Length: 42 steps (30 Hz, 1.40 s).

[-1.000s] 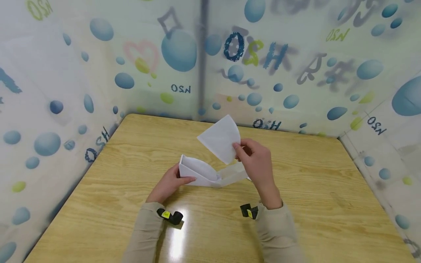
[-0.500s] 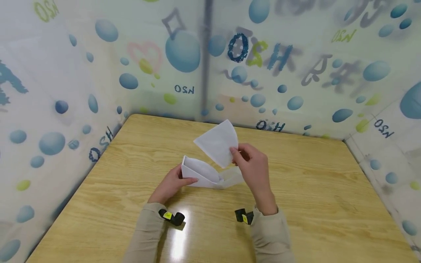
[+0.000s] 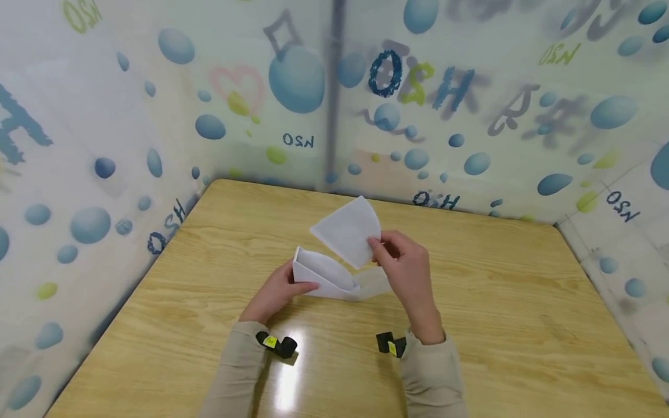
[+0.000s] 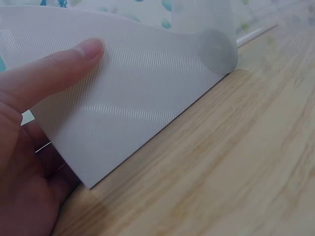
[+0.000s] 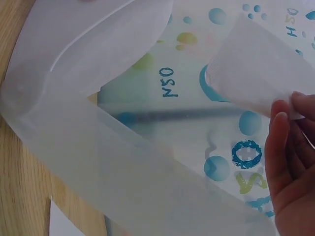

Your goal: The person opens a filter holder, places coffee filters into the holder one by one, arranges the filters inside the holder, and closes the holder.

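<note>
A white open-topped paper holder (image 3: pixel 324 283) stands on the table, its ribbed side (image 4: pixel 133 83) facing the left wrist view. My left hand (image 3: pixel 273 292) grips its left end, thumb on the front side and fingers behind. A translucent flap (image 3: pixel 373 283) extends from its right end; the right wrist view shows this flap (image 5: pixel 123 167) wide and bent. Above the holder, my right hand (image 3: pixel 407 267) pinches a white fan-shaped sheet (image 3: pixel 351 231) by its right edge between thumb and fingers. More white paper (image 3: pixel 325 268) with a curved edge sits inside the holder.
The wooden table (image 3: pixel 502 325) meets patterned walls at its back and sides. Black straps with yellow labels show at the left cuff (image 3: pixel 277 345) and right cuff (image 3: pixel 391 345). A white pointed corner (image 5: pixel 61 221) shows low in the right wrist view.
The right hand and its fan-shaped sheet have come slightly down, closer to the holder. The left hand keeps its grip on the holder. The head view has shifted a little.
</note>
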Motion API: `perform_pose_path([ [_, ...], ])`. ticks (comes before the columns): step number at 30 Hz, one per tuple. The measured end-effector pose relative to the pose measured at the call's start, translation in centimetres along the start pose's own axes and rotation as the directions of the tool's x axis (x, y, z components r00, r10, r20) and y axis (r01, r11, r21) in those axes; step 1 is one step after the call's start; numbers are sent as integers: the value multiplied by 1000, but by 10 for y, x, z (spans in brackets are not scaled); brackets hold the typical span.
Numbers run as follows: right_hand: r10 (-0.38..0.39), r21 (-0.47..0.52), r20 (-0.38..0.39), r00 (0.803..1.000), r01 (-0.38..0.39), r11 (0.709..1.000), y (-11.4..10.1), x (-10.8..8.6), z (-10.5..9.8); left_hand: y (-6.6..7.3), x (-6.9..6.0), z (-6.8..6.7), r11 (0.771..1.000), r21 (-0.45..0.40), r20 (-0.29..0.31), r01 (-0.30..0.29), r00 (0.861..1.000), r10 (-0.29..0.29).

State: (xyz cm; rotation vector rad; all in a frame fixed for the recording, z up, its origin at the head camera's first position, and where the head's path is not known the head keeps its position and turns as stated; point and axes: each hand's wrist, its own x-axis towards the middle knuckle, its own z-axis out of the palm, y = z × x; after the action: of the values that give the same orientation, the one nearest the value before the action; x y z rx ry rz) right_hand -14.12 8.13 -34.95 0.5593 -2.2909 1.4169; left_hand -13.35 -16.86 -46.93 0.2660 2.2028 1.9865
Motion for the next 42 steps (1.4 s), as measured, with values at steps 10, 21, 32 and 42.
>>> perform_pose_path([
  [10,-36,-55,96,995,42,998,3,0,-1,13,-3,-2,999,26,-5,23,1000,-23],
  [21,-30,-281,224,974,94,955,0,0,1,31,-10,0,998,28,6,57,998,-57],
  [32,-65,-457,247,967,175,872,0,-3,10,4,-1,-2,1000,27,-10,15,1000,-14],
  [42,-32,-486,261,965,160,859,-5,-7,17,3,-1,0,999,32,-20,31,999,-31],
])
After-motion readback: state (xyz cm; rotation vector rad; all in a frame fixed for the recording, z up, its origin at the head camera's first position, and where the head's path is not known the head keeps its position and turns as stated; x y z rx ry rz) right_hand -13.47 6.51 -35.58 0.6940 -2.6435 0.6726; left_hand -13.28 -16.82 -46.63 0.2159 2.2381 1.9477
